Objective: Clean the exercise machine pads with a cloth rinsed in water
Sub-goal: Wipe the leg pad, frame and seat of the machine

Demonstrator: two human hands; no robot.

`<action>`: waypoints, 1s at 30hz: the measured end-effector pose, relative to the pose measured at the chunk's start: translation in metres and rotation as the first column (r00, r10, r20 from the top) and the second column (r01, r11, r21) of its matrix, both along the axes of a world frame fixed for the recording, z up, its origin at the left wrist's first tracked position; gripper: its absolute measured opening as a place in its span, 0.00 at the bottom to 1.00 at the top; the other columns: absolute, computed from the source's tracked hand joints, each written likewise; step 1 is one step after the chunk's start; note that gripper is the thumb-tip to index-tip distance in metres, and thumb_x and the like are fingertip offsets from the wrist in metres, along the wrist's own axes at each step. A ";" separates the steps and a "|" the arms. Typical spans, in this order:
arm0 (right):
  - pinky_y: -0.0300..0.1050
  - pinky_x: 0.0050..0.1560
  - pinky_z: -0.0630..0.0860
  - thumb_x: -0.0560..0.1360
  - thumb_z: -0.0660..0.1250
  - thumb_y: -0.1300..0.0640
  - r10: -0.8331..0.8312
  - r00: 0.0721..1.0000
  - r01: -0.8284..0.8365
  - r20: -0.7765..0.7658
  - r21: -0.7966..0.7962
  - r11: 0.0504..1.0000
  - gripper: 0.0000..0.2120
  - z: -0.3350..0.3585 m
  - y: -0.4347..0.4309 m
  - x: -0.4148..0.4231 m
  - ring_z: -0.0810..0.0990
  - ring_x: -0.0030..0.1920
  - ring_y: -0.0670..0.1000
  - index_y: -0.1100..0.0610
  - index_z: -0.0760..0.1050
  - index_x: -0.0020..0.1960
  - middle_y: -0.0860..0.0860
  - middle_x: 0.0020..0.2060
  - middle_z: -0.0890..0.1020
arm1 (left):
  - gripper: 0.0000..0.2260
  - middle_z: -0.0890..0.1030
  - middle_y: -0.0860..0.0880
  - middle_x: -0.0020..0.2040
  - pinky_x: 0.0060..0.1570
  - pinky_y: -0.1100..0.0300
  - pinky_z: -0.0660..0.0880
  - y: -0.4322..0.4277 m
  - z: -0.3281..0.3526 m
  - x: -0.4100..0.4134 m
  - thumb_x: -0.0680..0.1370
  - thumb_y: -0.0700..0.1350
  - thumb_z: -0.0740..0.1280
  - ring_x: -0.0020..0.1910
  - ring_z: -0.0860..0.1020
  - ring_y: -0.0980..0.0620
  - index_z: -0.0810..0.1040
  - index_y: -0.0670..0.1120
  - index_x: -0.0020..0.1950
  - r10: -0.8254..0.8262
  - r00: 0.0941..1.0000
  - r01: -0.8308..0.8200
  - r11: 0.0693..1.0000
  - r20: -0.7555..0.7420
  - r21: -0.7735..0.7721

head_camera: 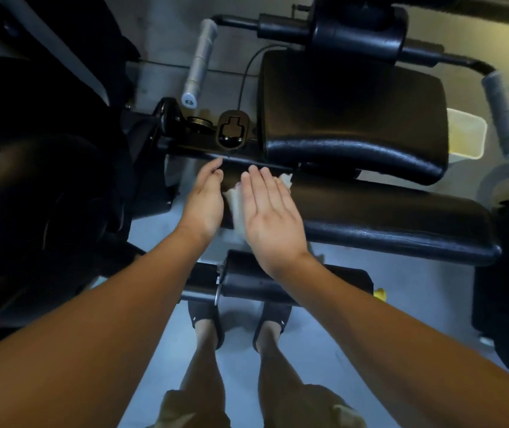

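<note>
A white cloth (234, 208) lies on the left end of the long black seat pad (401, 223). My right hand (270, 217) rests flat on the cloth, fingers straight and together, and covers most of it. One corner of the cloth pokes out past the fingertips. My left hand (205, 200) stands edge-on just left of the cloth with its fingers loosely curved and nothing in it. Beyond the seat is the black back pad (355, 118). A black roller pad (293, 284) sits below my wrists, near my feet.
A pale plastic tub (467, 134) stands on the floor right of the back pad. Grey-gripped handles (199, 63) (504, 115) stick out on both sides. Dark machine housing and a weight plate (46, 196) fill the left. Grey floor shows around my sandalled feet (237, 322).
</note>
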State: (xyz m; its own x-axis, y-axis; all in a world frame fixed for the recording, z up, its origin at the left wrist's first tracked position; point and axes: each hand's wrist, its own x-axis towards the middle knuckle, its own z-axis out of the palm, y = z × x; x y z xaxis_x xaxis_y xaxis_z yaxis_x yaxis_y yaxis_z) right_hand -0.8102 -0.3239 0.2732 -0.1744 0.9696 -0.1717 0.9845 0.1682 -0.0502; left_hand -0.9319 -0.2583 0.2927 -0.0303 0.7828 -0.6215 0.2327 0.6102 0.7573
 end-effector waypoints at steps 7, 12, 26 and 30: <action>0.59 0.80 0.55 0.79 0.66 0.63 0.027 1.000 -0.026 -0.002 0.128 0.991 0.38 -0.013 -0.008 0.023 0.54 0.81 0.62 0.66 0.49 0.82 0.64 0.81 0.56 | 0.21 0.68 0.50 0.75 0.72 0.50 0.65 -0.009 0.008 0.038 0.83 0.51 0.53 0.72 0.68 0.49 0.69 0.53 0.76 0.023 0.890 0.060 0.984 -0.456 0.167; 0.56 0.81 0.54 0.75 0.73 0.55 -0.031 0.999 0.030 0.008 0.118 0.993 0.43 -0.004 -0.032 0.092 0.57 0.81 0.59 0.64 0.54 0.81 0.62 0.80 0.60 | 0.22 0.65 0.51 0.77 0.66 0.44 0.65 -0.009 -0.002 0.067 0.81 0.52 0.52 0.72 0.64 0.43 0.69 0.55 0.75 -0.189 0.595 0.389 0.918 -0.781 0.074; 0.58 0.82 0.50 0.64 0.81 0.38 -0.375 0.918 0.376 0.129 0.012 0.926 0.58 0.023 -0.103 0.255 0.59 0.80 0.61 0.65 0.58 0.79 0.62 0.79 0.62 | 0.22 0.67 0.49 0.76 0.63 0.42 0.66 -0.018 -0.014 0.076 0.81 0.53 0.50 0.70 0.66 0.39 0.70 0.54 0.72 -0.115 0.443 0.409 0.909 -0.889 0.086; 0.62 0.79 0.58 0.63 0.79 0.33 -0.362 0.926 0.362 0.105 0.015 0.932 0.60 0.025 -0.088 0.230 0.60 0.80 0.62 0.67 0.59 0.79 0.63 0.78 0.64 | 0.21 0.67 0.48 0.75 0.63 0.42 0.65 -0.018 -0.016 0.072 0.81 0.53 0.50 0.69 0.66 0.38 0.71 0.53 0.71 -0.101 0.466 0.410 0.905 -0.879 0.113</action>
State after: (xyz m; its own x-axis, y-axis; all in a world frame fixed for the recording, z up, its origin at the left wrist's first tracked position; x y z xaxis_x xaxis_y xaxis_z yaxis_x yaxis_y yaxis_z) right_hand -0.5804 -0.4117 0.2981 0.2072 0.9626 -0.1745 0.9781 -0.2004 0.0561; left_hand -0.8599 -0.2761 0.2763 -0.1812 0.9682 -0.1725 0.9524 0.2165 0.2147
